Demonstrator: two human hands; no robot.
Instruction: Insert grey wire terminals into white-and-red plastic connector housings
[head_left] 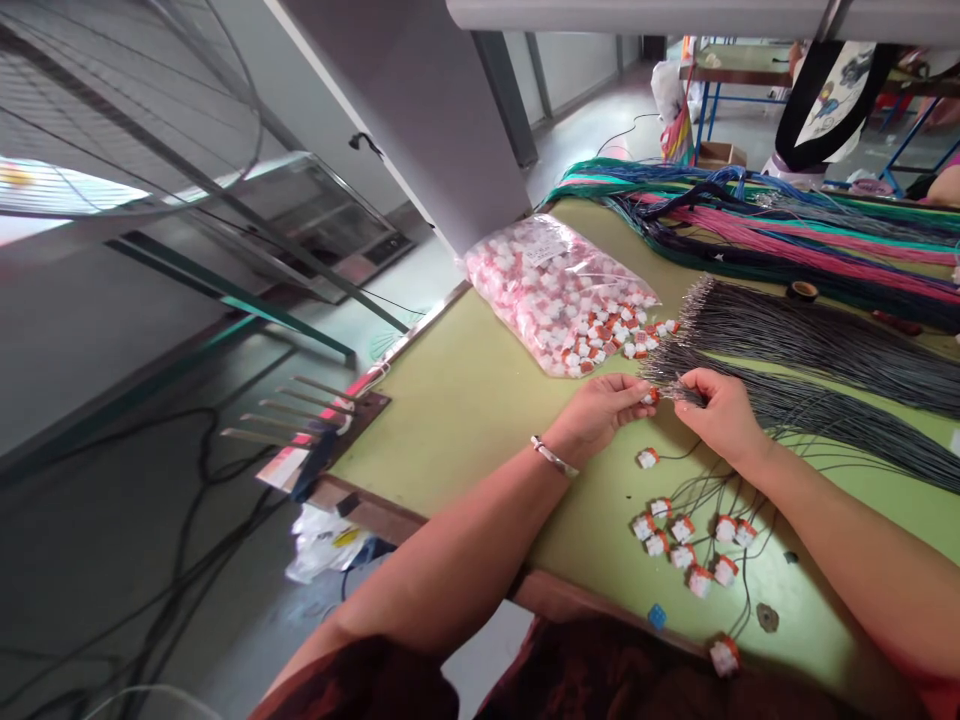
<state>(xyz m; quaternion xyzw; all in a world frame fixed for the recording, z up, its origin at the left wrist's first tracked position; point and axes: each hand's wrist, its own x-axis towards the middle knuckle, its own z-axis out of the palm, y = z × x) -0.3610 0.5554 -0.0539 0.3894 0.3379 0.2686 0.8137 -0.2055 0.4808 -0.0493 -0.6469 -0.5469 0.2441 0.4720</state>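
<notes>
My left hand (600,412) pinches a small red-and-white connector (651,396) above the green table (465,400). My right hand (721,410) is closed on the tip of a thin black wire, right beside that connector, at the end of a grey-black wire bundle (810,345). Several connectors with wires attached (686,535) lie on the table near my forearms. A clear plastic bag of red-and-white connectors (559,290) lies open just beyond my hands, some spilled out.
Bundles of pink, teal, blue and black wires (750,225) stretch across the far table. A roll of tape (802,291) lies among them. A metal peg rack (315,415) hangs off the table's left edge. Cables run over the floor at left. Another person's dark clothing (825,100) shows at top right.
</notes>
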